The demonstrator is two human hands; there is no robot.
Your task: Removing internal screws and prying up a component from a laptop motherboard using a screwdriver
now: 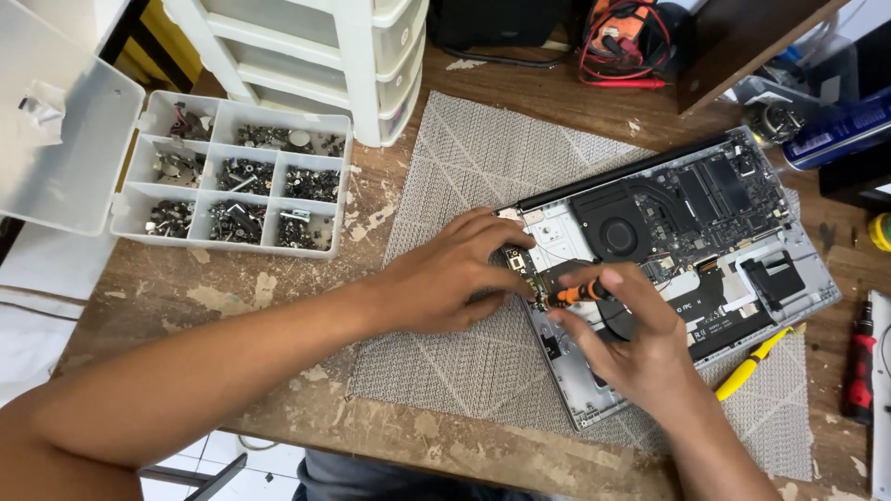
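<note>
An opened silver laptop (789, 278) lies bottom-up on a grey woven mat (464, 186), its fan, circuit board and black battery exposed. My right hand (631, 343) grips a small orange-and-black screwdriver (577, 294), its tip pointing at the laptop's left edge. My left hand (455, 274) rests on that same left edge, fingers curled over a small circuit board beside the screwdriver tip. A yellow-handled tool (754, 364) lies on the laptop's near right corner.
A clear compartment box (139, 186) of screws sits open at the left, with white plastic drawers (371, 56) behind it. A red-and-black tool (858, 362) lies at the right edge. Cables, a meter (626, 37) and a blue can (835, 134) crowd the back right.
</note>
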